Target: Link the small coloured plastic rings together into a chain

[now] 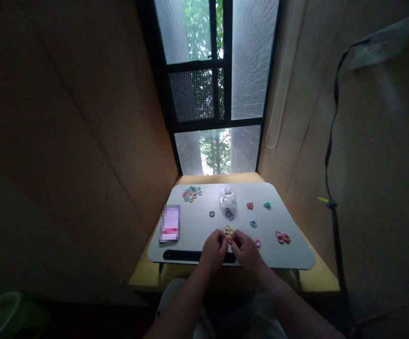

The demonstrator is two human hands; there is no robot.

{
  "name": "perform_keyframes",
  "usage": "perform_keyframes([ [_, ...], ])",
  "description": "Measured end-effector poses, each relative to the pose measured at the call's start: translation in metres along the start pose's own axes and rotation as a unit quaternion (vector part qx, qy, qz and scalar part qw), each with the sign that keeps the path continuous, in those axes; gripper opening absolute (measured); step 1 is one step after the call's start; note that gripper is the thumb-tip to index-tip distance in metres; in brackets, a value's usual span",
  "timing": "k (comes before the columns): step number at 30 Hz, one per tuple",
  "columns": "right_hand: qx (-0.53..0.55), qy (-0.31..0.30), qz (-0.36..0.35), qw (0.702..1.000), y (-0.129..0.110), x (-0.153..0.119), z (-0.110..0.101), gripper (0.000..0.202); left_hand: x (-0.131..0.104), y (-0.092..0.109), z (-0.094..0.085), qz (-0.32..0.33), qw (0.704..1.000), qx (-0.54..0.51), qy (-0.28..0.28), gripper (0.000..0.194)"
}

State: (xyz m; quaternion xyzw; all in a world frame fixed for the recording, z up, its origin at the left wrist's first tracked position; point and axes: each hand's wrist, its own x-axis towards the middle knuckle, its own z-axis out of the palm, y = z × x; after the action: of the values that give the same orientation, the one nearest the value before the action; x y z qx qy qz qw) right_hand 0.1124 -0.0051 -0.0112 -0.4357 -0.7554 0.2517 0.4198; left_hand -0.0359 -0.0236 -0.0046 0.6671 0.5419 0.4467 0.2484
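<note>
My left hand (215, 249) and my right hand (245, 248) meet near the front of a small white folding table (193, 230). Their fingertips pinch at yellow hair ties (228, 230), small rings partly hidden by the fingers. Just beyond lie purple hair ties (228, 214), in front of a clear rounded container (227, 197). A dark grey hair tie (212, 213) rests to the left. Right of my hands are blue hair ties (252, 224), a pink hair tie (257, 243), red ones (250, 205), green ones (267, 205) and a pinkish-red group (283, 237).
A mixed pile of hair ties (192, 193) occupies the table's back left. Below it is a phone (171, 223) with a blurred screen. A black slot strip (183, 255) runs along the front edge. Walls flank the table; a window (216, 94) stands behind, and a dark cable (327, 155) hangs right.
</note>
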Motion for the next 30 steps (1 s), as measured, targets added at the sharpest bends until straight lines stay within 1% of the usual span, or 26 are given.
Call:
perform_keyframes([
  [8,-0.008,0.003,0.009,1.000,-0.0028,-0.0001,-0.0002,0.014,-0.0018,0.0007,-0.0003,0.009,1.000,-0.004,-0.005,0.009],
  [16,-0.022,0.002,0.018,1.000,-0.0013,-0.0011,0.0010,0.013,-0.0013,0.0024,-0.0011,0.002,1.000,-0.005,-0.004,0.010],
  [30,-0.039,0.003,0.011,0.999,-0.0020,-0.0017,0.0007,0.014,-0.0022,0.0045,-0.0015,-0.001,1.000,0.007,-0.015,0.009],
])
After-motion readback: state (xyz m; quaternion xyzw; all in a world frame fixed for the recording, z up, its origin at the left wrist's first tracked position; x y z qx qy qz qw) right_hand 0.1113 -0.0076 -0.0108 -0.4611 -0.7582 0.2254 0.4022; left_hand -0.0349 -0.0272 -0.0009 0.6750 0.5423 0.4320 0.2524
